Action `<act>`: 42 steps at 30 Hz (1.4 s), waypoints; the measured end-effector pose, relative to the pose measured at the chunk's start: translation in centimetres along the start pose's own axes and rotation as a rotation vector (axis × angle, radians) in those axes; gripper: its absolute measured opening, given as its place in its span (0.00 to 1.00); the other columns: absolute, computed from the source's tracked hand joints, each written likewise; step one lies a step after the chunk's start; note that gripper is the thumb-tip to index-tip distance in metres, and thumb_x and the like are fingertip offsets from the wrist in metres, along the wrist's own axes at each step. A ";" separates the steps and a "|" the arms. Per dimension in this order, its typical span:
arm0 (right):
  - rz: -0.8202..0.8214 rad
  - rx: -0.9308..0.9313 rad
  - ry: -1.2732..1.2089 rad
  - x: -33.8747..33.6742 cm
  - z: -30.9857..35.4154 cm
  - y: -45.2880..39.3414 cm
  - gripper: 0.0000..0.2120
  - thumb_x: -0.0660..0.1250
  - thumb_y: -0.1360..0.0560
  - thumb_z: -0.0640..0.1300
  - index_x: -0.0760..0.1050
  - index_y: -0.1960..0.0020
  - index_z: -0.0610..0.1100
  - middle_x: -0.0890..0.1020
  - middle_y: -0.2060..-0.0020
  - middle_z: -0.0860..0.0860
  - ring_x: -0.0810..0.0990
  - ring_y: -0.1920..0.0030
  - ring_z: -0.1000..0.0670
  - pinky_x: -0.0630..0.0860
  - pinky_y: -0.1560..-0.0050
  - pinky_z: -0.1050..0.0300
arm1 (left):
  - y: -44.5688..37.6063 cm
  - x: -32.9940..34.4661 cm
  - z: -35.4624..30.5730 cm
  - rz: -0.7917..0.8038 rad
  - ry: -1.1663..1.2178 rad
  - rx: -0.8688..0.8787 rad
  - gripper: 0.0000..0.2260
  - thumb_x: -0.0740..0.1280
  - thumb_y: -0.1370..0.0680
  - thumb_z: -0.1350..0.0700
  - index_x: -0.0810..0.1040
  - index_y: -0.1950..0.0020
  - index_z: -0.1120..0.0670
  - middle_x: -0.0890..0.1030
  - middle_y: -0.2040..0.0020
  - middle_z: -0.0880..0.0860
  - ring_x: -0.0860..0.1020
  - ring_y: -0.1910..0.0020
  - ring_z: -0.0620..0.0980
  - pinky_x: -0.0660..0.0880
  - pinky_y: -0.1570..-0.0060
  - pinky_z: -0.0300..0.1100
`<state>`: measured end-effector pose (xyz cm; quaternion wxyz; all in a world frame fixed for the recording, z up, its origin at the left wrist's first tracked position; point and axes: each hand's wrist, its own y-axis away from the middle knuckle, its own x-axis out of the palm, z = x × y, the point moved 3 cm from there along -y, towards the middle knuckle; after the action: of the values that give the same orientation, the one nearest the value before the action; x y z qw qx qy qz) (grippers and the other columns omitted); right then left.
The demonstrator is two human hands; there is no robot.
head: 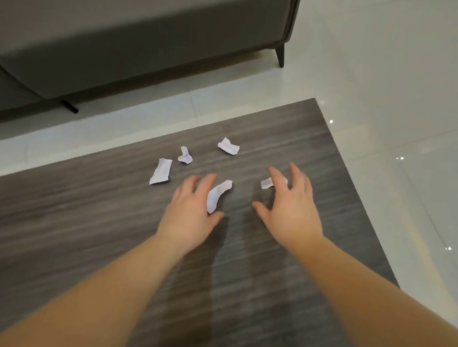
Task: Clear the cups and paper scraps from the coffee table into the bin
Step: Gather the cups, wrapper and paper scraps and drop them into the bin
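Several white paper scraps lie on the dark wood-grain coffee table (323,167). My left hand (192,212) hovers open over a curved scrap (217,193), which shows between its thumb and fingers. My right hand (290,204) is spread open, its fingers over a small scrap (266,183). Farther off lie a flat rectangular scrap (161,171), a small crumpled scrap (185,155) and another crumpled scrap (228,146). No cups and no bin are in view.
A grey sofa (142,27) stands beyond the table's far edge, with dark legs on the glossy white tiled floor (406,79). The table's right edge runs diagonally down to the right, and its far corner is at the upper middle.
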<state>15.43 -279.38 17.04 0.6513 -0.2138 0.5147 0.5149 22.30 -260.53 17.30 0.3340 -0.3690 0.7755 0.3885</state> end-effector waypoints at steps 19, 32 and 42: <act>0.237 -0.067 0.193 0.8 2.0 -4.7 0.13 0.60 0.27 0.29 0.76 0.47 0.40 0.72 0.48 0.44 0.71 0.52 0.44 0.69 0.58 0.54 | -2.7 2.2 -0.3 0.013 -0.104 -0.027 0.11 0.62 0.22 0.60 0.79 0.43 0.50 0.74 0.49 0.54 0.75 0.49 0.58 0.73 0.51 0.49; 0.348 -0.238 0.223 0.6 7.2 -0.7 0.11 0.63 0.28 0.28 0.76 0.50 0.40 0.73 0.48 0.44 0.67 0.56 0.45 0.66 0.59 0.55 | 2.5 -0.3 3.9 -0.017 -0.074 -0.118 0.08 0.63 0.24 0.58 0.79 0.50 0.48 0.80 0.52 0.49 0.76 0.49 0.54 0.64 0.58 0.42; 0.393 -0.455 0.306 3.7 16.4 7.5 0.13 0.65 0.30 0.27 0.77 0.49 0.40 0.74 0.50 0.44 0.72 0.54 0.43 0.69 0.59 0.54 | 13.3 -4.9 11.5 -0.126 0.033 -0.250 0.08 0.63 0.24 0.58 0.79 0.51 0.46 0.76 0.56 0.47 0.76 0.52 0.53 0.66 0.59 0.41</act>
<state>15.94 -261.62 21.88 0.3906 -0.3250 0.5098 0.6942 16.36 -243.56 20.52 0.2964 -0.4621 0.7015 0.4544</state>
